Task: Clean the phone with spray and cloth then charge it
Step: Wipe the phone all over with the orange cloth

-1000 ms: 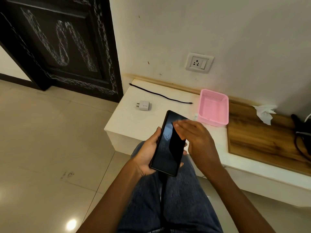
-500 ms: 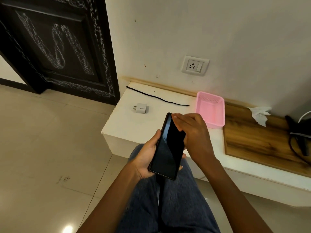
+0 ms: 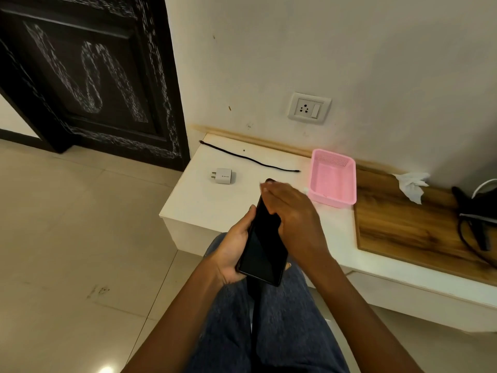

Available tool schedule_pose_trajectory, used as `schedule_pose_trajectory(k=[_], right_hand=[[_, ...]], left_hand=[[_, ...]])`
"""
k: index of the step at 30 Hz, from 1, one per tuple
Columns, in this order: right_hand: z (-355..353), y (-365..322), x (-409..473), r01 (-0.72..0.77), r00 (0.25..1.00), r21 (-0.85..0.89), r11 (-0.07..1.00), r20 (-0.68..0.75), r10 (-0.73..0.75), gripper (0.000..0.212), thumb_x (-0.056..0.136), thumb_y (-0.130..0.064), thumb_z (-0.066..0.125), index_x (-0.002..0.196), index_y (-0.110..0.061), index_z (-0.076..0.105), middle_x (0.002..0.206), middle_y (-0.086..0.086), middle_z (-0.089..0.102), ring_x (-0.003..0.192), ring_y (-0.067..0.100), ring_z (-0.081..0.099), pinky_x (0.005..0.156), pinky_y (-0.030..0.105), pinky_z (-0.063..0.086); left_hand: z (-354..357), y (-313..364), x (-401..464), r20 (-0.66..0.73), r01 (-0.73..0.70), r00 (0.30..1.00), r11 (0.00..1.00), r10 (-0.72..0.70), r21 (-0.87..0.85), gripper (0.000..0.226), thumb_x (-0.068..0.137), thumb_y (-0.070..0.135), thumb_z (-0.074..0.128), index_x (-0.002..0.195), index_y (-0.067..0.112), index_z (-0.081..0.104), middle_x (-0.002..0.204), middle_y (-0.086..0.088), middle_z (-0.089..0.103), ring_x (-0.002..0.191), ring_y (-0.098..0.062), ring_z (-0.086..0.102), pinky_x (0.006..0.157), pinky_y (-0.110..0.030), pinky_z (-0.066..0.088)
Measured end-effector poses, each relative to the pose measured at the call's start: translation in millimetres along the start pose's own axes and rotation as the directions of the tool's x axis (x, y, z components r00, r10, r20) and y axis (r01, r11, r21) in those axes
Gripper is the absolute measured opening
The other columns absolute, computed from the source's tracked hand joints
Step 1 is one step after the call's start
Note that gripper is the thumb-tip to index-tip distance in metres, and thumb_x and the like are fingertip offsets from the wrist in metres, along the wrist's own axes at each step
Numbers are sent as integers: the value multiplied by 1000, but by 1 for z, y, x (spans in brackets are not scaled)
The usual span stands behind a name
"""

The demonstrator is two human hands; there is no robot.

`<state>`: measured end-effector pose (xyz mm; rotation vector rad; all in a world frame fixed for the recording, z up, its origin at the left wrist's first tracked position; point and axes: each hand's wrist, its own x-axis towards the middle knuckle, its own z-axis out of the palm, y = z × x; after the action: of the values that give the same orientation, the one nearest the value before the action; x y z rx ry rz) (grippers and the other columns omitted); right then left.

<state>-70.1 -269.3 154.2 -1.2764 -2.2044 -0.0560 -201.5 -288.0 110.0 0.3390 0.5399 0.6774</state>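
My left hand (image 3: 232, 250) cradles the phone (image 3: 265, 243) from beneath, fingers curled round its edge, dark screen up, above my lap in front of the bench (image 3: 215, 200). My right hand (image 3: 294, 214) lies over the phone's upper half, fingers straight and together; I cannot tell whether anything is under them. On the bench beyond, a white charger plug (image 3: 223, 175) sits near a black cable (image 3: 250, 158). Right of them stands a pink basket (image 3: 333, 177), then a crumpled tissue (image 3: 411, 183) on a wooden board (image 3: 408, 227). A wall socket (image 3: 309, 108) is above.
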Motion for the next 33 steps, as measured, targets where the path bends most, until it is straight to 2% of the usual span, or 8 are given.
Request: schedule_pose_trajectory(k=[3, 7, 12, 19, 22, 25, 28, 33], right_hand=[[0, 0, -16, 84, 996, -5, 996, 13, -84, 56, 58, 16, 79, 110, 4, 65, 112, 17, 67, 105, 33, 64, 91, 42, 48], [-8, 15, -15, -18, 999, -26, 999, -50, 17, 40, 70, 5, 69, 110, 7, 64, 110, 23, 66, 102, 41, 63, 88, 52, 47], [-2, 2, -6, -31, 999, -25, 999, -45, 30, 52, 60, 20, 75, 110, 7, 65, 111, 22, 66, 103, 39, 63, 92, 49, 46], [-7, 11, -10, -56, 994, -69, 996, -96, 49, 47, 65, 14, 50, 109, 7, 65, 108, 22, 68, 100, 40, 64, 91, 45, 43], [-10, 6, 6, -55, 995, -70, 996, -86, 49, 40, 66, 11, 66, 107, 9, 65, 107, 25, 67, 99, 42, 64, 87, 50, 47], [-6, -3, 2, 38, 999, -71, 997, -17, -40, 60, 54, 19, 78, 111, 7, 64, 111, 22, 66, 103, 39, 64, 89, 50, 47], [-5, -1, -15, 95, 995, -82, 992, -20, -97, 53, 62, 15, 65, 113, 4, 63, 112, 19, 67, 103, 37, 64, 91, 47, 44], [-14, 14, -1, -36, 995, -94, 995, -97, 27, 43, 63, 13, 57, 104, 7, 67, 102, 22, 69, 95, 40, 66, 85, 50, 48]], left_hand=[[-6, 4, -4, 5, -23, 1000, 999, 23, -44, 62, 86, 63, 47, 117, 15, 68, 108, -15, 70, 96, -29, 68, 80, -45, 55], [-6, 4, -6, 23, -28, 999, 1000, 28, 9, 63, 91, 64, 37, 125, 17, 63, 119, -15, 65, 105, -30, 62, 94, -50, 46], [2, 6, -5, 0, -29, 1000, 999, 29, -21, 61, 87, 62, 45, 123, 16, 65, 111, -15, 68, 97, -30, 68, 80, -46, 55], [-1, 19, -13, 9, -64, 998, 997, 64, 43, 71, 94, 62, 29, 139, 10, 46, 123, -19, 59, 101, -30, 62, 91, -47, 46], [5, 18, -12, 18, -56, 998, 998, 56, 23, 70, 93, 62, 31, 136, 11, 50, 118, -16, 62, 100, -29, 63, 90, -48, 48], [4, 20, -13, 20, -49, 999, 998, 49, -41, 65, 91, 62, 38, 127, 14, 60, 112, -16, 67, 97, -31, 66, 86, -47, 53], [-1, 20, -16, 3, -60, 998, 997, 60, -55, 68, 91, 62, 38, 134, 12, 54, 114, -18, 64, 97, -31, 64, 86, -48, 51], [4, 13, -15, 43, -31, 999, 999, 33, -25, 72, 93, 62, 31, 138, 9, 48, 121, -18, 60, 101, -30, 61, 89, -46, 48]])
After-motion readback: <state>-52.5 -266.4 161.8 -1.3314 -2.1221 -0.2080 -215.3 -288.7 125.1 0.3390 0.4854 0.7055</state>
